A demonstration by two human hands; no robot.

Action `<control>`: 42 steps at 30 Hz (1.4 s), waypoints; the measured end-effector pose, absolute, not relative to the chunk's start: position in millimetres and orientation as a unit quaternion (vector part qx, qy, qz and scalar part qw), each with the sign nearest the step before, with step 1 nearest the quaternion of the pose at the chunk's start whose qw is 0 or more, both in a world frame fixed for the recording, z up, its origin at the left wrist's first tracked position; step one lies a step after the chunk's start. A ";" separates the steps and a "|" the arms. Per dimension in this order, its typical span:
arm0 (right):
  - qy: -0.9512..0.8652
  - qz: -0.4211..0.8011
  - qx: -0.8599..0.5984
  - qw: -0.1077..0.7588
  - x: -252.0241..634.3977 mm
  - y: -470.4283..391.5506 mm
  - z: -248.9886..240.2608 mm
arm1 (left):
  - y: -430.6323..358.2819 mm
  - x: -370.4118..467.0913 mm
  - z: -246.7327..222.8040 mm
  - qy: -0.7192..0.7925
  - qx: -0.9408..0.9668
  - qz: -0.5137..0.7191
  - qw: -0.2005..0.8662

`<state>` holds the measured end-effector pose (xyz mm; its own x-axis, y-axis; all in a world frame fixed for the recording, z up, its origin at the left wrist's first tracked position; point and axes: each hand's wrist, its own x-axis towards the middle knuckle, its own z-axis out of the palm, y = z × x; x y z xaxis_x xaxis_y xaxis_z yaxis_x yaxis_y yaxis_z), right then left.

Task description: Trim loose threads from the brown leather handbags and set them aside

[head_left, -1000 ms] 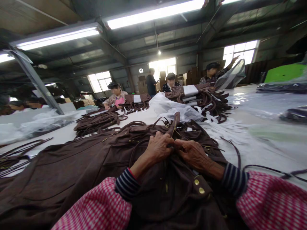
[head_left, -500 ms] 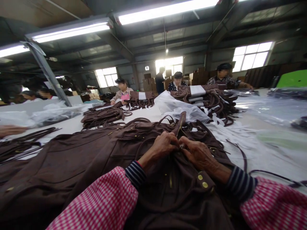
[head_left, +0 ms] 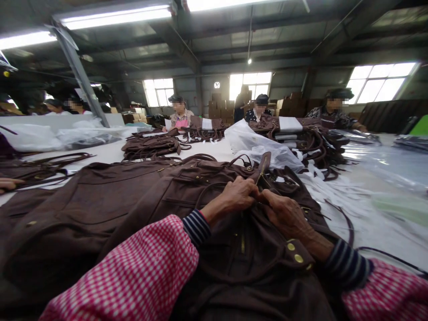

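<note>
A dark brown handbag (head_left: 214, 276) lies in front of me, with brass studs on a strap tab and a short brass zipper on its inner side. My left hand (head_left: 236, 196) is closed in a pinch on the bag's top opening. Right beside it, my right hand (head_left: 284, 214) has its fingers curled onto the same spot, the fingertips nearly meeting. Just beyond the fingers a zipper end tab (head_left: 264, 164) sticks up from the opening. What exactly lies between the fingertips is hidden.
More brown handbags (head_left: 100, 187) spread to the left. Farther back are a bag stack (head_left: 307, 138) wrapped with white sheets, and a translucent plastic bag (head_left: 261, 147). White strips (head_left: 337, 191) and clear plastic (head_left: 391, 156) cover the right side. Co-workers (head_left: 180, 113) sit across the table.
The view has swung slightly left, so things appear shifted right. Both hands stay together at the bag's opening, fingers slightly rearranged. At the far left, another person's hand has drawn back toward the edge.
</note>
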<state>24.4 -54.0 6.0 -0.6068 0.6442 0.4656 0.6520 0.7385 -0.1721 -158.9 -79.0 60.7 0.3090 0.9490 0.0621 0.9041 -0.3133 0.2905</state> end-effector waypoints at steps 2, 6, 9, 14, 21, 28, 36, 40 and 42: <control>-0.895 -0.005 -0.354 0.273 26.1 -52.7 3.4 | -81.2 -157.0 62.9 0.581 0.803 0.103 0.084; -0.892 -0.002 -0.338 0.300 28.5 -50.2 -1.6 | -82.0 -155.9 62.3 0.573 0.811 0.099 0.059; -0.893 0.007 -0.330 0.305 28.5 -49.9 -1.7 | -79.5 -158.8 59.6 0.565 0.815 0.109 0.062; -0.891 0.035 -0.350 0.288 27.9 -50.1 2.3 | -75.2 -165.2 54.9 0.532 0.836 0.114 0.066; -0.897 0.084 -0.353 0.253 28.7 -48.5 8.7 | -72.1 -166.5 48.2 0.509 0.851 0.118 0.054; -0.895 0.108 -0.356 0.245 30.3 -46.2 13.7 | -73.6 -164.1 50.2 0.495 0.866 0.076 0.014; -0.896 0.108 -0.365 0.230 31.2 -47.0 17.7 | -73.1 -164.0 47.7 0.513 0.853 0.092 0.015; -0.889 0.068 -0.390 0.228 28.5 -52.0 21.0 | -74.1 -162.7 44.2 0.523 0.845 0.113 0.007; -0.887 0.053 -0.399 0.227 26.3 -53.5 22.5 | -74.5 -161.3 42.7 0.527 0.842 0.113 -0.012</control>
<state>26.3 -53.5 22.5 -0.5780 0.7321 0.3604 0.6838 0.6756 -0.2758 -161.3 -74.5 42.7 0.4181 0.8853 0.2037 0.8908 -0.4435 0.0988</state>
